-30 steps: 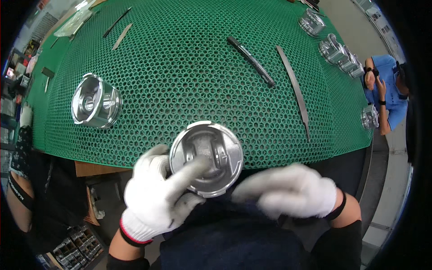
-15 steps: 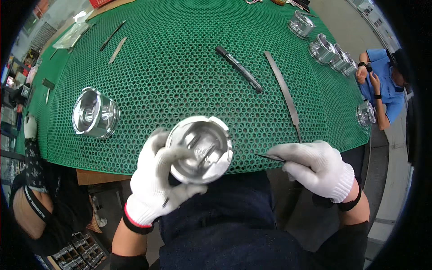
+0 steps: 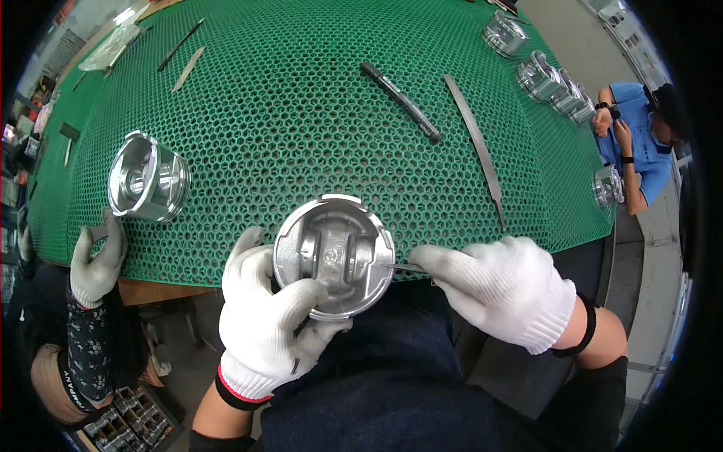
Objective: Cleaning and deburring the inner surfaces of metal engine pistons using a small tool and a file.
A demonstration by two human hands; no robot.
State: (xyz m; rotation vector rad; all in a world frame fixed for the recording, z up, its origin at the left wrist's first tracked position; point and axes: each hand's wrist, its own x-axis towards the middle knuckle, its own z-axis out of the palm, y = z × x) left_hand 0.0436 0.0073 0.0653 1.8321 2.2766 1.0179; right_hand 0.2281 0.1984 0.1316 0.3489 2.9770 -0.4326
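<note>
A shiny metal piston, its hollow underside facing me, sits in my left hand. The white-gloved fingers wrap round its left side and lower edge, with the thumb over the near rim. My right hand, also white-gloved, pinches a thin dark pointed tool. Its tip meets the right side of the piston's rim; the rest of the tool is hidden in the glove, so its exact kind does not show. Both hands are at the near edge of the green mat.
Another piston stands at left, beside a co-worker's gloved hand. A black marker and a flat file lie ahead. Several pistons line the right edge, near a person in blue. A parts crate is lower left.
My right hand has moved left, bringing the tool's tip to the piston's rim. The piston now faces me more squarely. The co-worker's gloved hand has come in near the left piston.
</note>
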